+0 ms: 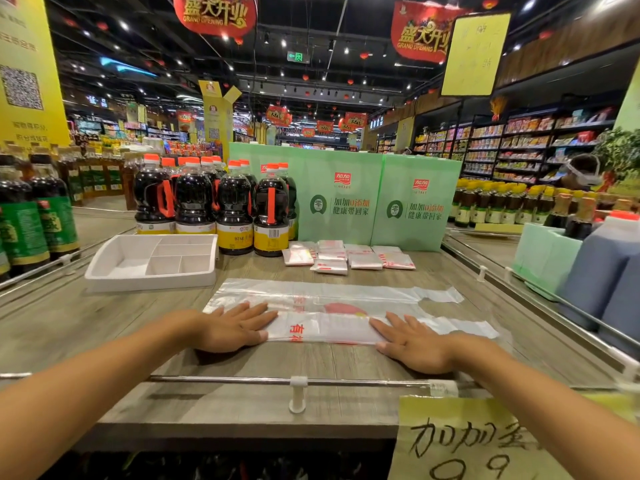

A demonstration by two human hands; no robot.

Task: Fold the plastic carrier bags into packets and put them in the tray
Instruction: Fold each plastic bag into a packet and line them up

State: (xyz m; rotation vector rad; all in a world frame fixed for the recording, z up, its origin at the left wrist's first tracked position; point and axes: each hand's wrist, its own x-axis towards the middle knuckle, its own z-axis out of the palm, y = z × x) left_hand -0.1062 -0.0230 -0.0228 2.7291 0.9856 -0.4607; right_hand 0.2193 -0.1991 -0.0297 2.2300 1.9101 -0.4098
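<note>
Both palms flat: left hand [232, 328] and right hand [412, 341], fingers straight, press the thin, crinkly translucent carrier bag [346, 308] lengthwise-folded on the woodgrain shelf [173, 327]; white compartmented tray [152, 261] behind.

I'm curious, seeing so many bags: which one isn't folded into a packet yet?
The long clear bag spread flat nearest the person, pressed under the left hand and right hand. The others are folded packets farther back, before the green boxes.
</note>
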